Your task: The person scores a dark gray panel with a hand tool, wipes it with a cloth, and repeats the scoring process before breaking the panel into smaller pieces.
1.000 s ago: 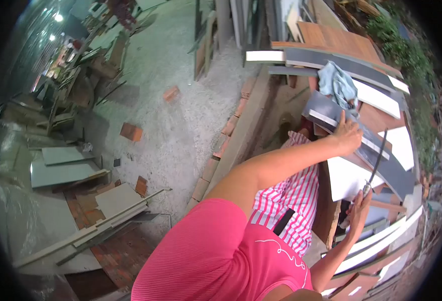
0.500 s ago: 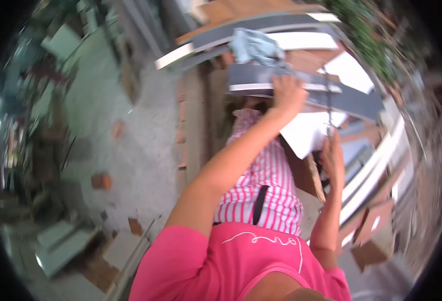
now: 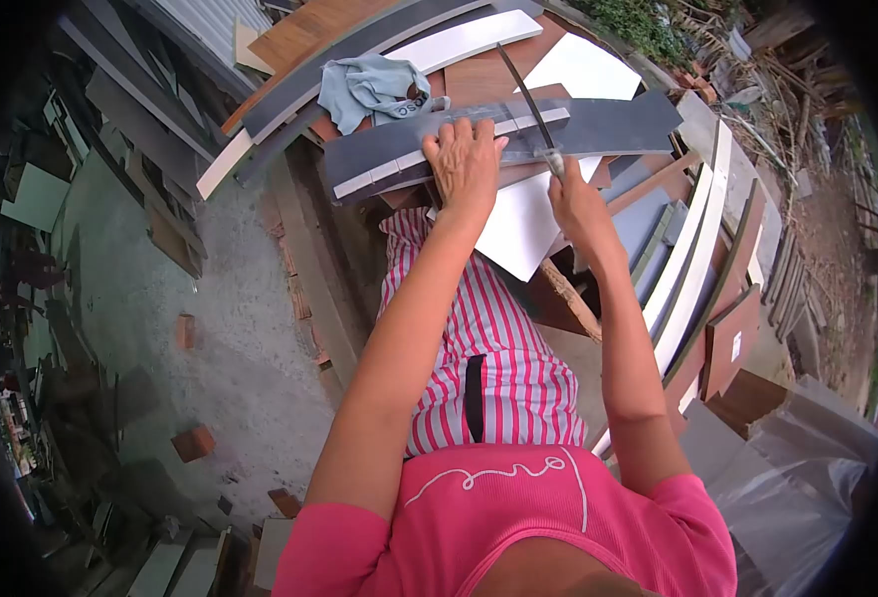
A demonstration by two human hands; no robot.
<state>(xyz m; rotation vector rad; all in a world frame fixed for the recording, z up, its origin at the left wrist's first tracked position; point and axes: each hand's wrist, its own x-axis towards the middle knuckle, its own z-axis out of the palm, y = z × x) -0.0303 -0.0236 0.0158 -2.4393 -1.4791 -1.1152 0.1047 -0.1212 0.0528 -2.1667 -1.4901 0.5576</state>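
My left hand [image 3: 466,164] presses on a grey board [image 3: 384,141], its fingers bent over the top and its thumb to the right. A white strip [image 3: 364,179] with several dark cross lines runs along this board under my hand. My right hand [image 3: 580,204] is wrapped round the pale handle of a long, narrow, dark blade [image 3: 520,85]. Pointing away from me, the blade crosses the strip near its right end. I cannot make out whether its edge has teeth. A longer dark grey board [image 3: 623,121] reaches out to the right beneath.
A light blue cloth [image 3: 369,90] lies on the stacked boards at the back. White panels [image 3: 508,224] and long white strips [image 3: 692,259] lie to the right. A brick [image 3: 193,443] sits on the concrete floor [image 3: 230,298] at left. Clear plastic sheeting [image 3: 797,478] is at lower right.
The view has turned and sharpened, so the boards appear further left. My right hand and the blade have come up close to my left hand, and the blade now slants across the strip.
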